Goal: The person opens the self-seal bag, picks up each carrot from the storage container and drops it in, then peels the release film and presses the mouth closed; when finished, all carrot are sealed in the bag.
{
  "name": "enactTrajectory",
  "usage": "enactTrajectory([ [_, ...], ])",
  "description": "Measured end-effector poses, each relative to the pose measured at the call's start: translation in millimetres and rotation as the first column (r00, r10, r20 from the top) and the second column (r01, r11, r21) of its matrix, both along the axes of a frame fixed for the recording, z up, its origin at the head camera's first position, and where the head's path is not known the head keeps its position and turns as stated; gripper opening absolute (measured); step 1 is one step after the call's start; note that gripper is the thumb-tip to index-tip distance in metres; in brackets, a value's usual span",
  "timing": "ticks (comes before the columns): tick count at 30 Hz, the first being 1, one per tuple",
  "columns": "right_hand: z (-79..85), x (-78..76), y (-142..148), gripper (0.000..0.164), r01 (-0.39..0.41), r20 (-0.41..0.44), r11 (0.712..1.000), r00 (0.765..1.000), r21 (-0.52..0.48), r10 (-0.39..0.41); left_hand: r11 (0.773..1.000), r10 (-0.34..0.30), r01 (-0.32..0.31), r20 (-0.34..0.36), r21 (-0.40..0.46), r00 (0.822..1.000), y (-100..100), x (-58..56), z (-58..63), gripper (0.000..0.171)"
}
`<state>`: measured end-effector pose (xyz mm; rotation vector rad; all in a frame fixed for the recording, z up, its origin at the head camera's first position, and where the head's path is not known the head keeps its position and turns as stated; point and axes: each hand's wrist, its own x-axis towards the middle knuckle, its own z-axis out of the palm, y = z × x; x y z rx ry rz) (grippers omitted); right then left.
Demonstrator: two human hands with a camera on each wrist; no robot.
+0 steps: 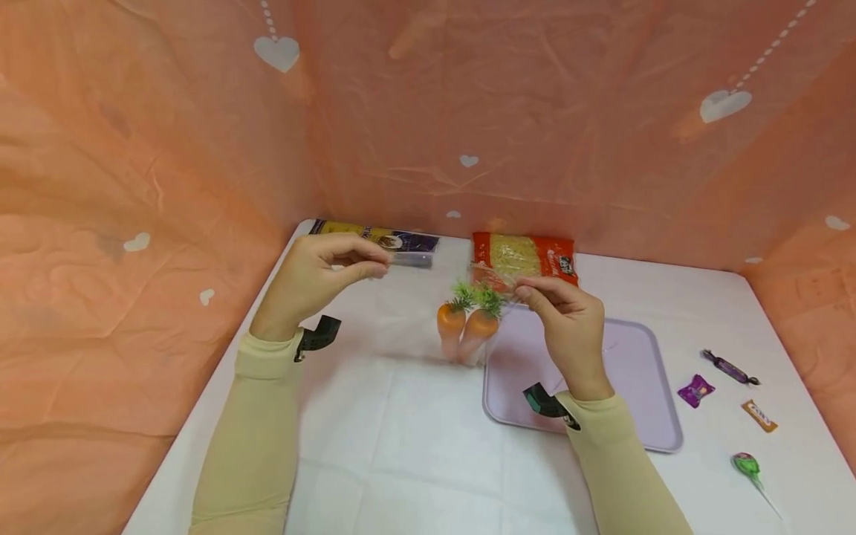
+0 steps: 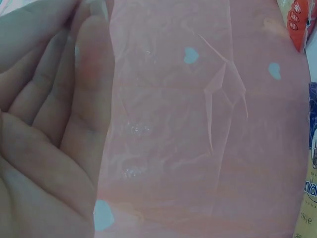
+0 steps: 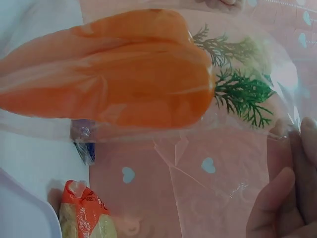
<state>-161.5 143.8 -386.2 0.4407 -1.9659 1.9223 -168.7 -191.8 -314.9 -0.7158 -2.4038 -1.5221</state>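
Note:
A clear plastic bag (image 3: pixel 292 89) is held up between both hands, with two toy carrots (image 1: pixel 451 321) inside, orange with green leafy tops. The right hand (image 1: pixel 568 319) pinches the bag by its upper right part, near the leaves. At the left, thumb and fingertips of the left hand (image 1: pixel 328 271) meet on what looks like the bag's far edge; the film there is hard to see. In the right wrist view the carrots (image 3: pixel 138 74) lie side by side behind the film. A greyish strip (image 1: pixel 412 259) shows beside the left fingertips; what it is, I cannot tell.
Behind stand a red and yellow pasta packet (image 1: pixel 521 254) and a blue and yellow packet (image 1: pixel 421 241). A lilac tray (image 1: pixel 635 371) lies under the right forearm. To its right are wrapped candies (image 1: pixel 696 391) and a green lollipop (image 1: pixel 747 467). Orange sheeting surrounds the white table.

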Motion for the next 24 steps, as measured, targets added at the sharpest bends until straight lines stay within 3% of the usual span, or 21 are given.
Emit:
enactTrajectory([
  [3,-0.9,-1.9,2,0.019,-0.044,-0.007,0.998,0.999,-0.05,0.043,1.0,0.006,-0.006,-0.004,-0.019,1.0,-1,-1.3,0.3,0.017],
  [8,-0.3,-2.7,5,0.015,-0.045,-0.029,0.999,0.999,-0.003,0.045,0.999,0.013,-0.014,-0.029,-0.03,0.999,-5,-1.1,-0.7,0.015],
  [11,0.4,-2.2,7,0.014,-0.077,-0.035,0.997,0.996,-0.003,0.077,0.999,-0.034,0.034,-0.003,0.036,0.999,-6,-2.0,-3.9,0.014],
  [16,0.8,-1.9,8,0.018,-0.217,-0.076,0.968,0.975,-0.126,0.209,0.983,-0.117,0.115,0.006,0.146,0.993,-4,-5.1,-10.0,0.015],
  [24,0.3,-0.5,10,0.015,-0.252,-0.118,0.955,0.965,-0.155,0.235,0.956,-0.222,0.222,-0.025,0.194,0.975,-6,-11.0,-17.5,0.021],
])
